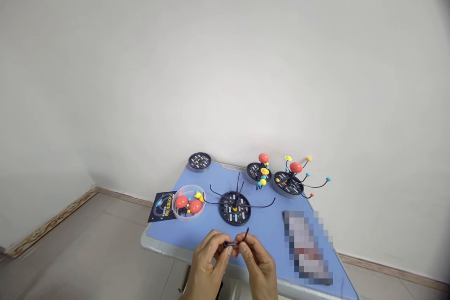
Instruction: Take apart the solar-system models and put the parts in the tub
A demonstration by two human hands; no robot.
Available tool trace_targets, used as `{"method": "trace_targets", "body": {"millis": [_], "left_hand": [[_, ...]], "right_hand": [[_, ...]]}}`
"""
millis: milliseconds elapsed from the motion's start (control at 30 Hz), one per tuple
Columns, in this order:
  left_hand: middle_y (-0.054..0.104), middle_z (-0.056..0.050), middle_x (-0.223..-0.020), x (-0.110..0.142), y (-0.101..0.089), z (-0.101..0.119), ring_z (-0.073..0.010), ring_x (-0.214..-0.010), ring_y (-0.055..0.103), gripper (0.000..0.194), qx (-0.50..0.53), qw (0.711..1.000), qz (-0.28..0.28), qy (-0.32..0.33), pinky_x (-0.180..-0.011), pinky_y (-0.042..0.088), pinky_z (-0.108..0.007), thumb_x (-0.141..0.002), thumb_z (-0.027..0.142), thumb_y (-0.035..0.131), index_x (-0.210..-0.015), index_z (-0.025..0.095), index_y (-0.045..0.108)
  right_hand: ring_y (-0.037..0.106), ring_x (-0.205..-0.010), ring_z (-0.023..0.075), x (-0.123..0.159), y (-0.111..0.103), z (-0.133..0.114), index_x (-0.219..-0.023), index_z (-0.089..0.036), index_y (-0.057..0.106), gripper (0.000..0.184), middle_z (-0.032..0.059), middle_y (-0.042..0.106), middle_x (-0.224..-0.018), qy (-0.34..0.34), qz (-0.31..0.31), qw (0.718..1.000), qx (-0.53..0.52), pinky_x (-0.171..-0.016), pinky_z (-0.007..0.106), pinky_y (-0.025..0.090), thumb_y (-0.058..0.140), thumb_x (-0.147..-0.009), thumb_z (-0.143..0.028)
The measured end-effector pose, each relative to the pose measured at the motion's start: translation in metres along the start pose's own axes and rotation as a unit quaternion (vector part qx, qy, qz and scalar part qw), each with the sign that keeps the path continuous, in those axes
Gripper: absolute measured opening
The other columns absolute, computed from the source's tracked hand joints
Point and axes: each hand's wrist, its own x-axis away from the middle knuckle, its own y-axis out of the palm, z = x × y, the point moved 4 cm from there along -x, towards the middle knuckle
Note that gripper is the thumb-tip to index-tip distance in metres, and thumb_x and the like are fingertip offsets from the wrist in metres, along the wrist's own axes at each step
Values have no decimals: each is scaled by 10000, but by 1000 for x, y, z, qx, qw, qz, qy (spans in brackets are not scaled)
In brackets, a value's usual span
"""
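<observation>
A small black plastic arm (236,243) with a ring at one end is held between both hands at the front of the table. My left hand (211,255) pinches it by the ring end. The fingers of my right hand (256,258) are closed on its other end, where a thin tip points up. Just beyond the hands stands a round black base (235,219) printed with small labels. From its centre post (236,200) several thin curved black arms spread outward, with no balls on them.
Left lies a clear round tub (190,219) of red balls (181,202) and small parts, overlapping a dark leaflet (162,207). Behind are a bare round base (199,161) and two planet models (296,167) (263,158). A blurred-out object (307,248) lies right on the blue table (267,229).
</observation>
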Motion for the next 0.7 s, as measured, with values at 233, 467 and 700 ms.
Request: {"method": "trace_targets", "body": {"millis": [233,467,700], "left_hand": [[652,-4,-825,8,3,-1,-105,-695,649,112,-75,994,-23,79,-602,543,-161,-945,179,515,-957,234,612],[618,5,-783,21,15,-17,-99,-616,599,132,-42,999,27,20,-558,522,-177,-967,293,498,-889,229,583],[573,31,-702,29,1,-22,-71,-480,537,352,70,991,41,-111,-530,483,-192,-993,488,403,-803,214,515]], "right_hand": [[602,-758,170,6,7,5,-824,-197,706,334,31,659,-801,18,34,999,-7,-724,257,513,611,-876,-513],[555,-673,150,7,12,7,-700,-187,629,392,10,598,-700,32,40,999,-11,-645,246,488,609,-861,-544],[533,-568,134,-6,-21,4,-661,-207,527,462,-12,542,-670,35,167,984,-43,-543,255,474,606,-812,-636]]}}
